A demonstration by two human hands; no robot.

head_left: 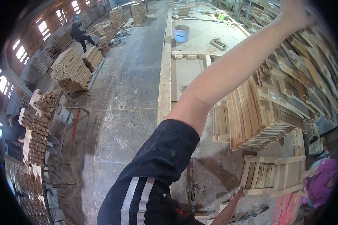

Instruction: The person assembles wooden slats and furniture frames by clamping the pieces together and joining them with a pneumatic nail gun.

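Observation:
My left arm stretches across the view to the upper right. At its end my left hand (298, 17) is beside the stacked wooden frames (296, 71), and the dark rim of the picture cuts off its fingers. Low on the right, my right hand (237, 195) is closed on the near corner of a slatted wooden frame (264, 174). That frame is tilted and has pale rails around darker slats. A person in purple (321, 183) is at its far end, with a hand near the rail.
A stack of slatted panels (248, 112) stands beyond the held frame. A long table (202, 32) carries a white bucket (181, 33). Piles of wood strips (69, 69) line the left side, with two people (80, 33) there. A red board (285, 210) lies at lower right.

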